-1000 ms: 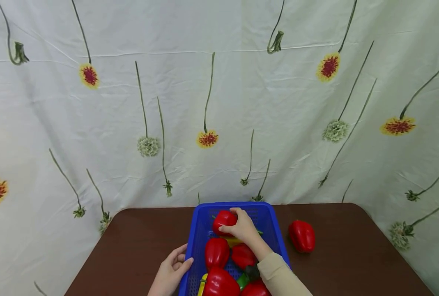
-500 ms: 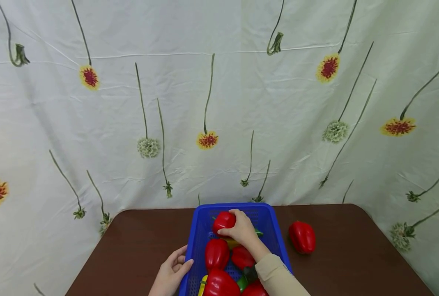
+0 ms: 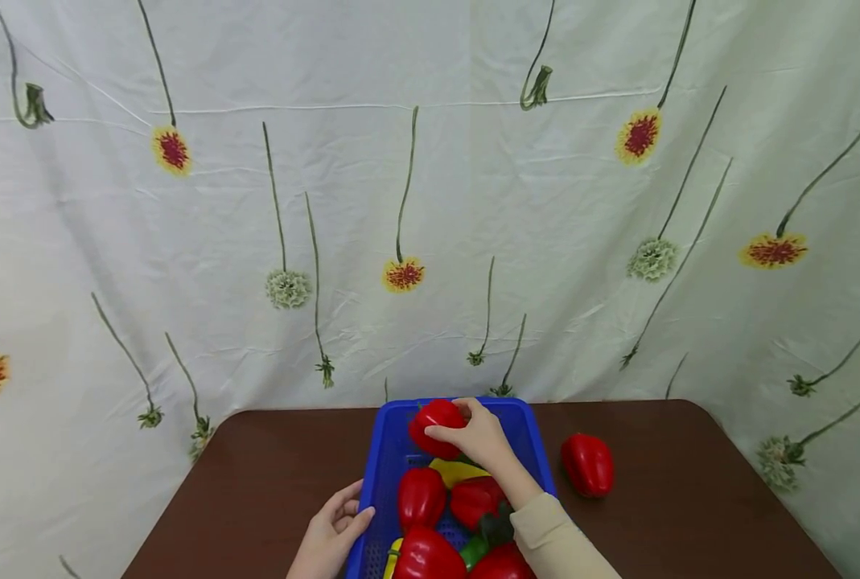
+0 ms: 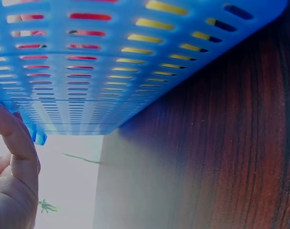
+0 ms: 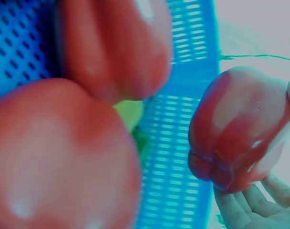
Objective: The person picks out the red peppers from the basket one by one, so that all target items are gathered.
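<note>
My right hand (image 3: pixel 482 441) pinches a glossy red bell pepper (image 3: pixel 435 429) between thumb and fingers, at the far end of a blue perforated plastic basket (image 3: pixel 373 474). In the right wrist view that bell pepper (image 5: pixel 245 129) is raised beside the basket's rim, the fingers against it. My left hand (image 3: pixel 331 532) grips the basket's left rim, its thumb on the edge. Inside the basket lie several more red bell peppers (image 3: pixel 422 498), a yellow curved piece (image 3: pixel 458 471) and a green piece (image 3: pixel 475 552), partly covered by the peppers and my right forearm.
One red bell pepper (image 3: pixel 587 465) lies on the dark brown table (image 3: pixel 285 458), right of the basket. A pale cloth (image 3: pixel 343 225) printed with flowers hangs directly behind the table. The basket's near end runs out of the head view.
My right hand has lifted the bell pepper up from the basket's contents, baring more of the yellow piece beneath. My left hand stays on the rim, and the head view has shifted slightly.
</note>
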The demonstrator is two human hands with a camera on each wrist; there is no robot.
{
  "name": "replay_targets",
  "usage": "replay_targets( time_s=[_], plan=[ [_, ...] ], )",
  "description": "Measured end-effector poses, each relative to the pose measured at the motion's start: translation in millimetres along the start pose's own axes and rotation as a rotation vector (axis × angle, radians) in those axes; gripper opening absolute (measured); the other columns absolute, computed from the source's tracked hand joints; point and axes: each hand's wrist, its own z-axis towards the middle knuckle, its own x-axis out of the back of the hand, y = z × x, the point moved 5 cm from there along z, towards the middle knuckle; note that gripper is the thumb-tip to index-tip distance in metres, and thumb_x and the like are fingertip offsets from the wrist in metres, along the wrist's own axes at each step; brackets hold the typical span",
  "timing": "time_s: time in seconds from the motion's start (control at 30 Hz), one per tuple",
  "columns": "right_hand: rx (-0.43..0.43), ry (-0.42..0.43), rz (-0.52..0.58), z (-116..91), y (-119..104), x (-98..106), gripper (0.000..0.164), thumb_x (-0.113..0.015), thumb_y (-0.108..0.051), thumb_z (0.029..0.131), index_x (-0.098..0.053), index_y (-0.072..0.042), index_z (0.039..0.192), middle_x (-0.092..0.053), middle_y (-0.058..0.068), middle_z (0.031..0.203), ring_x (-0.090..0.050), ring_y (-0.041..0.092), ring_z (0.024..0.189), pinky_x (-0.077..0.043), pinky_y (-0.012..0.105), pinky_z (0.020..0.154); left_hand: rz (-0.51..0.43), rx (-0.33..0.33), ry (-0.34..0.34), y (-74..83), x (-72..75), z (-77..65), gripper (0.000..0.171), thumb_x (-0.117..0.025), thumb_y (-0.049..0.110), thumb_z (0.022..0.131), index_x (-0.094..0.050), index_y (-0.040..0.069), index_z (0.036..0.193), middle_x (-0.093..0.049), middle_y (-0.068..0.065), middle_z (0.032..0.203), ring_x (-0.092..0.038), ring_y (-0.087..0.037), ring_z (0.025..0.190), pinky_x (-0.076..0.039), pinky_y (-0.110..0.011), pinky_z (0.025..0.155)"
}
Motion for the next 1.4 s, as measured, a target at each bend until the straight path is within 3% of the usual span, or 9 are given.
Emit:
replay_targets(
  time_s=[0.33,0.6,0.8,1.4],
  plan=[
    [-0.036,0.039,0.107,-3.5,-15.5,33.3,0.069,-0.078,-0.043,0.081,-0.055,-0.005,0.134,-0.059,0.016,0.129,-0.057,0.033,0.116,-0.055,0.046,0.088,-0.026,-0.003,0.011,-2.0,1.2,0.8,0.061,-0.068,0.014,0.092,-0.041,-0.011,0.141,-0.063,-0.01,0.094,-0.067,-0.014,0.078,-0.059,-0.031,0.068],
    [-0.109,0.089,0.209,-6.5,-8.5,74.3,0.071,-0.074,-0.043,0.085,-0.049,-0.007,0.14,-0.055,0.017,0.135,-0.053,0.033,0.123,-0.047,0.051,0.1,-0.045,-0.002,0.01,-3.0,2.6,0.6,0.06,-0.067,0.014,0.093,-0.042,-0.011,0.141,-0.063,-0.011,0.095,-0.067,-0.014,0.079,-0.059,-0.033,0.069],
    [-0.177,0.141,0.254,-10.0,5.4,108.6,0.073,-0.07,-0.044,0.088,-0.044,-0.006,0.144,-0.048,0.019,0.146,-0.044,0.035,0.134,-0.038,0.054,0.11,-0.05,-0.006,0.003,-3.6,3.2,1.5,0.061,-0.068,0.015,0.093,-0.041,-0.011,0.141,-0.063,-0.011,0.095,-0.067,-0.013,0.08,-0.059,-0.031,0.069],
    [-0.318,0.295,0.303,-41.8,67.3,184.9,0.091,-0.058,-0.057,0.093,-0.023,-0.002,0.155,-0.03,0.023,0.156,-0.038,0.034,0.137,-0.033,0.047,0.116,-0.054,-0.014,-0.011,-6.5,0.3,2.8,0.061,-0.067,0.016,0.094,-0.041,-0.01,0.142,-0.061,-0.01,0.096,-0.065,-0.013,0.08,-0.058,-0.029,0.07]
  ],
)
